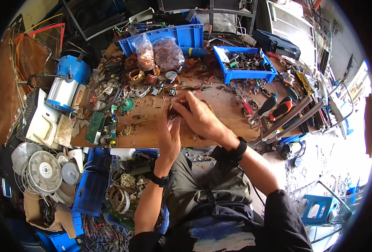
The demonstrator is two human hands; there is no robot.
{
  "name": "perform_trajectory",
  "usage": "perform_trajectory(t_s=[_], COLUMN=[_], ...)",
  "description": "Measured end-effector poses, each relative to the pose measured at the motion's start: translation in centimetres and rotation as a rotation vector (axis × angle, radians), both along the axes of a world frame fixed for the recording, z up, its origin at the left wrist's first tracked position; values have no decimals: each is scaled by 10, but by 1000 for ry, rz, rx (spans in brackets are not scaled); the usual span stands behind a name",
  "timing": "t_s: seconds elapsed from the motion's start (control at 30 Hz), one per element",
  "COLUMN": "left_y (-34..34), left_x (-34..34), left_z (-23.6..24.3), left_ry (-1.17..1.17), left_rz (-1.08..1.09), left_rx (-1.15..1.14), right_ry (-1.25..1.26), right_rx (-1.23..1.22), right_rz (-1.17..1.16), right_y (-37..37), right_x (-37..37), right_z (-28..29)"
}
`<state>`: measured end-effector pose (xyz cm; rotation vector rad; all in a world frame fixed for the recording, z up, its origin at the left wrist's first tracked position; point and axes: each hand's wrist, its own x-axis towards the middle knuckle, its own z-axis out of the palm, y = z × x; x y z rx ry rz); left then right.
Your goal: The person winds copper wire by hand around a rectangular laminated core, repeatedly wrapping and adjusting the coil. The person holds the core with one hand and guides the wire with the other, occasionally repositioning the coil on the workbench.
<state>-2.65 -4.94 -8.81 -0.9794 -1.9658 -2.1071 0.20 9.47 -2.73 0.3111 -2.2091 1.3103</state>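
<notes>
My left hand (168, 132) and my right hand (199, 118) meet above the wooden workbench (152, 124), near its front edge. Between their fingers is a dark coppery-brown bundle (178, 111) that looks like copper wire; the fingers hide much of it. The left hand supports it from the left and below. From the right, the right hand's fingers close over its top. A brown curved piece (209, 105) shows partly behind the right hand; whether it joins the bundle I cannot tell. Each wrist wears a black band.
Screwdrivers (265, 106) and metal bars lie on the right. Behind stand a blue crate (169, 34), bags of copper scrap (169, 53) and a blue tray (253, 75) of small parts. Green circuit boards (95, 127) lie left. Fan parts (45, 170) and bins of scrap fill the lower left.
</notes>
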Motion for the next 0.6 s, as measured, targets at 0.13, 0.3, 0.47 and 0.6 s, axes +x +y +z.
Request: perform_trajectory(t_s=[0.13,0.3,0.47,0.6], left_y=[-21,-33,-34,-39], left_x=[-7,-6,-25,-22], left_z=[-47,-41,-38,-21], left_ry=[-21,-28,-129,90], left_rz=[95,81,-21,14], left_rx=[-155,-383,-428,-651], right_ry=[-155,-44,-611,-519], right_rx=[208,29,-474,-495], right_rz=[-46,-323,-134,75], right_y=[1,42,92,103], right_x=[20,35,35,33], right_z=[10,16,-59,-84])
